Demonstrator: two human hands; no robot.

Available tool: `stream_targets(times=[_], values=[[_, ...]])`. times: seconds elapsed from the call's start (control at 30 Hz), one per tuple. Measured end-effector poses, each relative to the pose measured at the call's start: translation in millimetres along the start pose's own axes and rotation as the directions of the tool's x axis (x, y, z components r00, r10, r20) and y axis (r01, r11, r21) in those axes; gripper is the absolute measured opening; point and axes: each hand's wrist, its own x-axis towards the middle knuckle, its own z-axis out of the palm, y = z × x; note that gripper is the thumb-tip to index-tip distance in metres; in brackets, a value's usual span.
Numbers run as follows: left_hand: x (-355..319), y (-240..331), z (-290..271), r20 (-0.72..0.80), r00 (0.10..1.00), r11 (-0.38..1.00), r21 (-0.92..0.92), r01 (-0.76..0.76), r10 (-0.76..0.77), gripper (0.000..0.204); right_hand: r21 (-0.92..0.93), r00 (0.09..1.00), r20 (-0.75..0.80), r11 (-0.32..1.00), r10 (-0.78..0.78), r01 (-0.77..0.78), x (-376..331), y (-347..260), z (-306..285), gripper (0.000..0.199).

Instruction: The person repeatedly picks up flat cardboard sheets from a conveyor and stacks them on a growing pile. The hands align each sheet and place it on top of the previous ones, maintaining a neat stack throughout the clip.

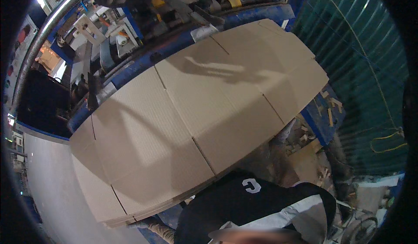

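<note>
A large flat cardboard blank (174, 113), creased and slotted, lies on top of a thin stack of similar sheets that slants across the view. The layered edges show at its near left corner. Just below that corner, what looks like my left hand (157, 230) in a pale glove is beside or under the stack's edge. Its fingers are hidden, so its grip does not show. My right hand is not in view. My black top with white panels (244, 196) fills the lower middle, close to the stack's near edge.
Beyond the cardboard runs a machine with a blue frame (257, 17), rollers and metal guides. Green corrugated sheeting (348, 61) stands at the right. A blue ledge (322, 117) holds cardboard scraps, with more scraps (305, 152) below. A pale floor (52, 178) lies at the left.
</note>
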Motion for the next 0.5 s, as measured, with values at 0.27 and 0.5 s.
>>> stream_targets(times=[0.27,0.5], values=[[3,14,7,-0.043,0.996,0.993,0.091,-0.076,0.081,0.062,0.487,0.964,0.087,0.833,0.252,-0.262,-25,77,-3,0.062],[9,17,8,-0.082,0.991,0.983,0.155,-0.095,0.109,0.063,-0.156,0.902,-0.136,0.908,-0.410,0.389,41,-28,6,0.052]])
